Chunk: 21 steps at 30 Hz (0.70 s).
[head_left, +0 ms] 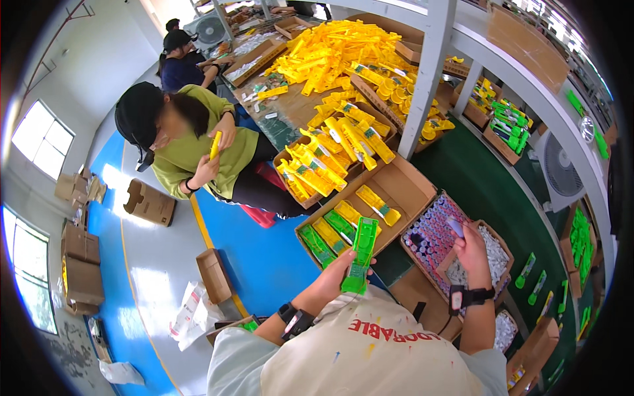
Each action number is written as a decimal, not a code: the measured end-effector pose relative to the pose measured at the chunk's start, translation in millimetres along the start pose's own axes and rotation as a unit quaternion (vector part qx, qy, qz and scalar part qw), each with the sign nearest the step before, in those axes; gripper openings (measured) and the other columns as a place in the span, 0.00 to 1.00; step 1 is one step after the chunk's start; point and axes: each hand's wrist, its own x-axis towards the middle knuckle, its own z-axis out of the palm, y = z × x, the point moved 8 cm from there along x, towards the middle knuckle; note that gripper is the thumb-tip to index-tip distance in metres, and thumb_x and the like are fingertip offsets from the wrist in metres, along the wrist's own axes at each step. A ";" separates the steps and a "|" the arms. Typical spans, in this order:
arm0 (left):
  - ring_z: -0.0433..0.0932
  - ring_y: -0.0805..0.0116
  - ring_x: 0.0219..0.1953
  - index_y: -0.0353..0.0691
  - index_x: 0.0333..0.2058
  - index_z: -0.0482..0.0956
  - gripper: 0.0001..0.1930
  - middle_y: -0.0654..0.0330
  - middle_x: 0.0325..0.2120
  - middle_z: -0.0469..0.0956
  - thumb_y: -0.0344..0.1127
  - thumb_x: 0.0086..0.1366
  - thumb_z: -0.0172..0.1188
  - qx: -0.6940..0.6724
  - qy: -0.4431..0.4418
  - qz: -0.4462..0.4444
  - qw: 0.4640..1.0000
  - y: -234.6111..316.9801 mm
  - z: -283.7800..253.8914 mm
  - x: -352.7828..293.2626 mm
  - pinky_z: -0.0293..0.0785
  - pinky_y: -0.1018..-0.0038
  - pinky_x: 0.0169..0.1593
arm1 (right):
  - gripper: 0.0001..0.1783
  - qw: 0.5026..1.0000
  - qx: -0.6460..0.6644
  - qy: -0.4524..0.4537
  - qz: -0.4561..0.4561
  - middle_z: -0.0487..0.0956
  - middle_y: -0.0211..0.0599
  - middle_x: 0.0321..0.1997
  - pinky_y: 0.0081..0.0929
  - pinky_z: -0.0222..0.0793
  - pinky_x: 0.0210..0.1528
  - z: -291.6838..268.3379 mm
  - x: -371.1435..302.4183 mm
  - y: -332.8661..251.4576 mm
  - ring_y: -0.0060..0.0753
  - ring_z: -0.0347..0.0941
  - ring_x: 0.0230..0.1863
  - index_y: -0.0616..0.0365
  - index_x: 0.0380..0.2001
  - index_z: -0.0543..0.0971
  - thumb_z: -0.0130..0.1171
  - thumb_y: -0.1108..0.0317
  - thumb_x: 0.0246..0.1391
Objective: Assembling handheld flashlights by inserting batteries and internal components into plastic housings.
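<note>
My left hand (333, 277) grips a long green plastic part (362, 254) by its lower half, holding it upright over the table edge. My right hand (472, 251) is raised over a cardboard box of small cylindrical cells (432, 234) and pinches one small cell (456, 226) at its fingertips. Just beyond the green part stands an open cardboard box (406, 188) with a few green and yellow parts lying in it.
A box of yellow parts (323, 162) and a big heap of yellow pieces (330, 56) lie further back. A seated person in a green top (198, 142) handles a yellow part to the left. A white post (429, 72) rises ahead. A fan (561, 171) stands right.
</note>
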 end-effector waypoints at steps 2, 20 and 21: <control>0.71 0.69 0.39 0.44 0.54 0.58 0.21 0.57 0.44 0.69 0.46 0.66 0.35 -0.015 0.010 0.000 1.000 -0.5 0.3 -0.6 0.71 0.71 0.41 | 0.12 0.993 0.108 -0.045 0.021 0.73 0.37 0.28 0.13 0.63 0.22 2.2 -12.6 12.6 0.18 0.65 0.22 0.60 0.38 0.70 0.45 0.63 0.57; 0.71 0.69 0.35 0.42 0.51 0.60 0.20 0.57 0.40 0.70 0.46 0.65 0.37 -0.092 0.096 0.161 0.978 4.1 -43.7 -44.1 0.72 0.69 0.39 | 0.17 0.525 -0.417 -0.736 0.097 0.69 0.37 0.41 0.22 0.61 0.47 206.0 -160.0 55.5 0.28 0.65 0.43 0.61 0.43 0.69 0.54 0.70 0.48; 0.71 0.69 0.36 0.42 0.51 0.60 0.20 0.57 0.40 0.70 0.46 0.65 0.38 -0.098 0.117 0.157 0.976 3.2 -46.6 -48.9 0.72 0.69 0.39 | 0.15 0.512 -0.437 -0.735 0.084 0.68 0.38 0.40 0.22 0.61 0.46 208.3 -163.2 54.8 0.29 0.66 0.42 0.61 0.40 0.70 0.55 0.70 0.47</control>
